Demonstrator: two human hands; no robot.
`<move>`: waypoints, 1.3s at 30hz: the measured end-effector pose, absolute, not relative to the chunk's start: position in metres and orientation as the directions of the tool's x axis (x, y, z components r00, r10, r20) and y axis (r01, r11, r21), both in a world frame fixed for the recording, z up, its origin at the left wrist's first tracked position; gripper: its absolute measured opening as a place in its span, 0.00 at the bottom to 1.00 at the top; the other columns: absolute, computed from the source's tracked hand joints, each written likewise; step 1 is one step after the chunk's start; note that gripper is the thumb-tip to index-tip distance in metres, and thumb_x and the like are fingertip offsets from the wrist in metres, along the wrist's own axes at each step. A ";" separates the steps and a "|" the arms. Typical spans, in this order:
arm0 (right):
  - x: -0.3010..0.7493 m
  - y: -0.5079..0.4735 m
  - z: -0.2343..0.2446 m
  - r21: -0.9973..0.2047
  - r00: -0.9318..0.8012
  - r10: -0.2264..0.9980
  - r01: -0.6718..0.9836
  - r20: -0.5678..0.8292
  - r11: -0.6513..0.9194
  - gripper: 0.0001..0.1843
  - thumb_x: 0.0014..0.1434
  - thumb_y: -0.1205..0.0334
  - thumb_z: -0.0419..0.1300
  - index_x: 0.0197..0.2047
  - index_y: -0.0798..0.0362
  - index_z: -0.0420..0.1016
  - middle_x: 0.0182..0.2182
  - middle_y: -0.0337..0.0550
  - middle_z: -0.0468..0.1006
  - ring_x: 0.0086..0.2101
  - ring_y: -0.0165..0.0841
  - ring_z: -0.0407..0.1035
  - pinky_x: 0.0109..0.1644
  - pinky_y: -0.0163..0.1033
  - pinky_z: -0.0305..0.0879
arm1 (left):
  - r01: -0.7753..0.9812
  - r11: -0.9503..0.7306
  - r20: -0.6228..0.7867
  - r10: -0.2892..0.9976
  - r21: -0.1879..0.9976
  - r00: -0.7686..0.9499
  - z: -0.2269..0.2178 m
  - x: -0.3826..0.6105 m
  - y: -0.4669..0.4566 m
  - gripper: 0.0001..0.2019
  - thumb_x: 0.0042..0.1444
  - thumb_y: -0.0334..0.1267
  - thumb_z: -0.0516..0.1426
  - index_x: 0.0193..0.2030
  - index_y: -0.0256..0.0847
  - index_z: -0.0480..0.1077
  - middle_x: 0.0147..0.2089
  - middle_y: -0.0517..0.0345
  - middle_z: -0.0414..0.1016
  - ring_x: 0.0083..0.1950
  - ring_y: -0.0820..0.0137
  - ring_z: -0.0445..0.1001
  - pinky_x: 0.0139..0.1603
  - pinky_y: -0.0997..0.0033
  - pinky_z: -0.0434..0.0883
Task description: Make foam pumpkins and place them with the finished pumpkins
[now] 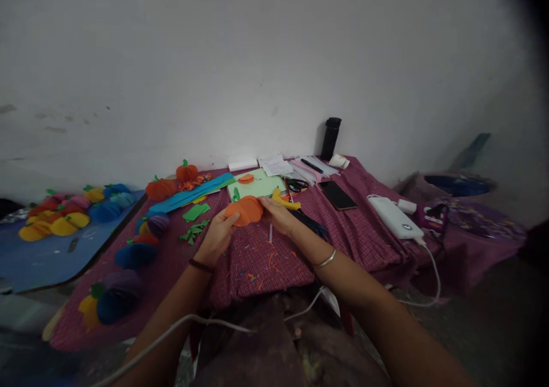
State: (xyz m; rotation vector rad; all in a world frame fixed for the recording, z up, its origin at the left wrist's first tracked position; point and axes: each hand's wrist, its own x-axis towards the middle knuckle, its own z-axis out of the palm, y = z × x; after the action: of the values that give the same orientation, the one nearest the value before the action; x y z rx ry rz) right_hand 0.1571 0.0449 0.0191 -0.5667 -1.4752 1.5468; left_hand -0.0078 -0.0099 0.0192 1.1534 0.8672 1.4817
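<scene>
Both my hands hold a stack of orange paper circles (pixel 245 210) above the maroon checked cloth (pixel 266 261). My left hand (pixel 217 235) pinches the stack's left edge, fingers closed on it. My right hand (pixel 279 214) grips its right side, fingers closed. A yellow glue gun (pixel 285 200) lies just behind my right hand. A light green sheet (pixel 257 187) with an orange paper circle (pixel 246 178) on it lies farther back.
Finished paper pumpkins (pixel 160 188) sit along the left of the cloth and on a blue sheet (pixel 51 255). Scissors (pixel 295 184), a phone (pixel 337 195), a white power bank (pixel 394 218) with its cable, papers and a black bottle (pixel 330 138) lie right and back. Green scraps (pixel 194 230) lie left.
</scene>
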 end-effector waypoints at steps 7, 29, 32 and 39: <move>0.158 0.042 0.022 -0.923 -0.575 0.762 -0.377 0.298 0.077 0.21 0.50 0.49 0.66 0.42 0.54 0.75 0.36 0.39 0.75 0.37 0.29 0.69 0.44 0.34 0.64 | -0.342 -0.179 0.180 0.983 0.923 -0.029 0.020 -0.009 -0.010 0.15 0.44 0.39 0.66 0.41 0.39 0.76 0.41 0.55 0.80 0.41 0.68 0.76 0.47 0.66 0.71; 0.142 0.054 -0.006 -0.920 -0.306 0.887 0.074 0.346 0.385 0.19 0.45 0.63 0.66 0.42 0.57 0.76 0.35 0.42 0.79 0.34 0.33 0.71 0.42 0.39 0.69 | -0.455 -0.080 0.108 0.994 0.887 0.035 0.010 -0.002 -0.010 0.17 0.54 0.46 0.60 0.47 0.39 0.73 0.49 0.51 0.77 0.48 0.65 0.74 0.49 0.65 0.71; 0.140 0.053 -0.008 -0.907 -0.264 0.893 0.116 0.365 0.405 0.17 0.46 0.64 0.64 0.42 0.57 0.76 0.35 0.43 0.79 0.34 0.33 0.71 0.41 0.40 0.69 | -0.430 -0.108 0.146 0.988 0.897 0.056 0.009 0.000 -0.013 0.21 0.54 0.49 0.60 0.50 0.38 0.72 0.52 0.49 0.75 0.49 0.63 0.74 0.48 0.64 0.72; 0.140 0.047 -0.004 -0.880 -0.363 0.840 0.097 0.403 0.464 0.11 0.49 0.62 0.62 0.37 0.56 0.75 0.31 0.40 0.77 0.31 0.31 0.69 0.40 0.38 0.67 | -0.166 -0.236 0.227 0.971 0.957 -0.072 0.002 -0.006 -0.008 0.15 0.48 0.41 0.65 0.41 0.35 0.74 0.38 0.54 0.78 0.36 0.70 0.73 0.40 0.71 0.70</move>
State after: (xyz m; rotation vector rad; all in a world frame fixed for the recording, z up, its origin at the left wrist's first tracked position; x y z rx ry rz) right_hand 0.1404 0.0474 -0.0037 -0.7996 -1.7729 0.9912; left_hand -0.0061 -0.0077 0.0018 1.2186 0.9954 1.4961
